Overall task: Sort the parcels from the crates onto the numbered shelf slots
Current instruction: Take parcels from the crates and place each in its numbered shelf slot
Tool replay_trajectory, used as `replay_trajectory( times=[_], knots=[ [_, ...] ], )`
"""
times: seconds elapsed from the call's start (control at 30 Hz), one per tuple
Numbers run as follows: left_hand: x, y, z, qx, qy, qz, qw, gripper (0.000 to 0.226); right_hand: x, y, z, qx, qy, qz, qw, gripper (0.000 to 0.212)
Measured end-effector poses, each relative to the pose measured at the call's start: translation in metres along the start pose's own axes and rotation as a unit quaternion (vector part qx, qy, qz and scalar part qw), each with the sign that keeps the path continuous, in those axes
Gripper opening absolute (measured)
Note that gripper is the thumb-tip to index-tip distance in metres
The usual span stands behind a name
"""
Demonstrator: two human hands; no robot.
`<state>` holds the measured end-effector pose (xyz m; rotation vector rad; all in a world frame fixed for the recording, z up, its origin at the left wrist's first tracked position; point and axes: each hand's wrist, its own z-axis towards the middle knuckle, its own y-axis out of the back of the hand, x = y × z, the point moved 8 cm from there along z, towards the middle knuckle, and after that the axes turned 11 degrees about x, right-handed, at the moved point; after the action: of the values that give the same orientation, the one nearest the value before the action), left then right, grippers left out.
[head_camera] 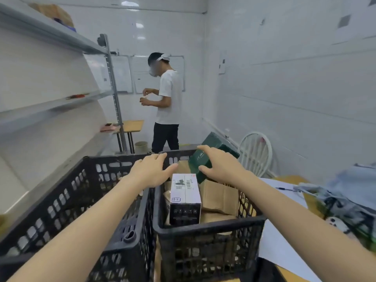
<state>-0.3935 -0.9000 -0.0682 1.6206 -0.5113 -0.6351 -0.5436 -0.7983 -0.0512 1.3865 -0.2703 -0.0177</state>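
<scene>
Two black plastic crates stand side by side in front of me. The left crate [85, 200] shows no parcels inside. The right crate [207, 226] holds a white and black box [184, 195], brown paper parcels [220, 197] and a dark green box [205, 157] that tilts up over its far right corner. My right hand [220, 166] grips the green box, fingers over its top edge and thumb at its lower edge. My left hand [151, 169] hovers open above the rims between the crates, fingers straight. The grey shelf [55, 106] runs along the left wall.
A person in a white shirt [168, 102] stands beyond the crates beside a small wooden stool [132, 126]. A white chair [256, 153] is at the right wall. At the right, a table [289, 180] carries papers, a pen and a blue cloth [354, 190].
</scene>
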Motion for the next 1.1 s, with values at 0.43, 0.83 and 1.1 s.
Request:
replay_trajectory(
  times=[0.43,0.83,1.1],
  knots=[
    [-0.01,-0.082,0.122,0.091,-0.066,-0.056,0.992,0.073,-0.05,-0.084,0.063,0.05,-0.065,0.056,0.995,0.064],
    [0.008,-0.144,0.129,0.057,-0.016,-0.158,0.986,0.075,-0.054,-0.161,0.073,0.021,-0.032,0.139,0.99,0.056],
    [0.008,-0.153,0.141,0.064,-0.006,-0.12,0.991,0.073,-0.054,-0.163,0.075,0.01,-0.009,0.144,0.99,0.054]
  ],
)
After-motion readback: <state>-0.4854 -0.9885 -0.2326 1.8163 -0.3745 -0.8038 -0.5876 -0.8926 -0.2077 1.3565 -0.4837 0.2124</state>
